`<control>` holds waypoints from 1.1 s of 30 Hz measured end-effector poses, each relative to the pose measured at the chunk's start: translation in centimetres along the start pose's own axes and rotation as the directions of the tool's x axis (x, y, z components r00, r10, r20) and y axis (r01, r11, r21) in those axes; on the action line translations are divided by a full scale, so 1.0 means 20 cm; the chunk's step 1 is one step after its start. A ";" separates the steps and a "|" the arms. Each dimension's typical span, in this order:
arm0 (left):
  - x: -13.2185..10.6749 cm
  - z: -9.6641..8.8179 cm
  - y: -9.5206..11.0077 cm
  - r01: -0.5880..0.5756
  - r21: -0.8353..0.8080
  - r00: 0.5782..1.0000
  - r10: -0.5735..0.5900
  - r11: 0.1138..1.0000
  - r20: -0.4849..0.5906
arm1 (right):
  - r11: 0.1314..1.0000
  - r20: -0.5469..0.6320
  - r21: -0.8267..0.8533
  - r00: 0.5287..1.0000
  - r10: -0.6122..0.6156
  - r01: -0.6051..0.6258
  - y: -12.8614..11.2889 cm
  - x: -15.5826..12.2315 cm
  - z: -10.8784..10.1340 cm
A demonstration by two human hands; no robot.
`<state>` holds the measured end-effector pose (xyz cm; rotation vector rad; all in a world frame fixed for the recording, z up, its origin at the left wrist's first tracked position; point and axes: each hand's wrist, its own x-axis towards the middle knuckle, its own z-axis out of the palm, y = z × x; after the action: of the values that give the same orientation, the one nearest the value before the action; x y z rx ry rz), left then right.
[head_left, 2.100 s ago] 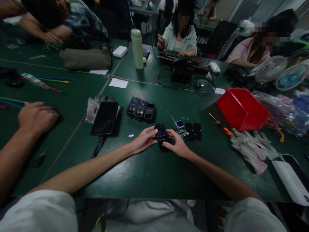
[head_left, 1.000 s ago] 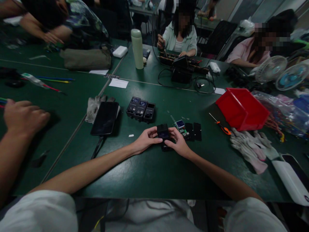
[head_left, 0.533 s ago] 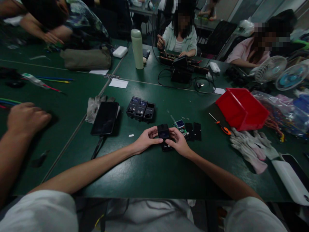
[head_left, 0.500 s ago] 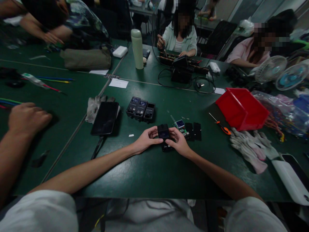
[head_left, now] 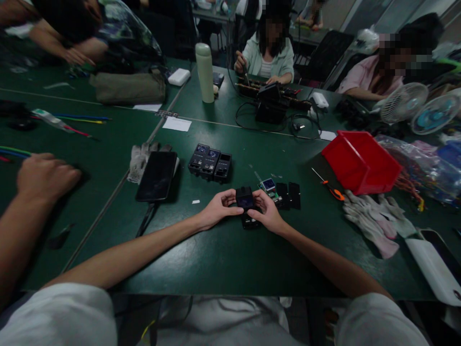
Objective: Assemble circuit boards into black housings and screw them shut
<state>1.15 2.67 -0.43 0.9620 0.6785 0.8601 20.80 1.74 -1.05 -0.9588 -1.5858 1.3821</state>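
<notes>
Between my two hands is a small black box-shaped electronic module (head_left: 245, 198) with a dark screen. My left hand (head_left: 220, 210) grips its left side, thumb across the front. My right hand (head_left: 268, 211) closes on its right side, with the thumb near the lower front edge. Just beyond my right hand lie a green circuit board (head_left: 269, 186) with a small display and two flat black panels (head_left: 288, 195). Further off to the left, several similar black modules (head_left: 210, 162) stand side by side on the green table (head_left: 216, 259).
A phone (head_left: 157, 176) with a cable rests on a glove to the left. Rightward are a screwdriver (head_left: 335, 192), a red bin (head_left: 360, 161), work gloves (head_left: 376, 221) and a white device (head_left: 432, 266). A co-worker's hand (head_left: 46, 177) lies at far left. A bottle (head_left: 205, 72) stands behind.
The black module has tilted slightly in my hands, so its lower end shows a little lower. The co-worker's hand at left has shifted slightly right.
</notes>
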 end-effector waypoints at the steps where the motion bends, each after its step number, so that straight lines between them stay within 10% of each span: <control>1: 0.00 0.00 0.00 0.004 -0.003 1.000 -0.004 1.000 -0.002 | 1.000 -0.003 0.003 1.000 0.000 0.000 0.00 0.00 0.00; 33: -0.02 0.01 0.02 0.029 -0.137 0.999 -0.032 0.990 -0.018 | 1.000 0.039 -0.017 0.999 0.022 -0.021 -0.01 0.01 0.00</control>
<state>1.05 2.34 0.14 0.8195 0.6420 0.8792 20.83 1.86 -0.77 -0.9669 -1.6233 1.4127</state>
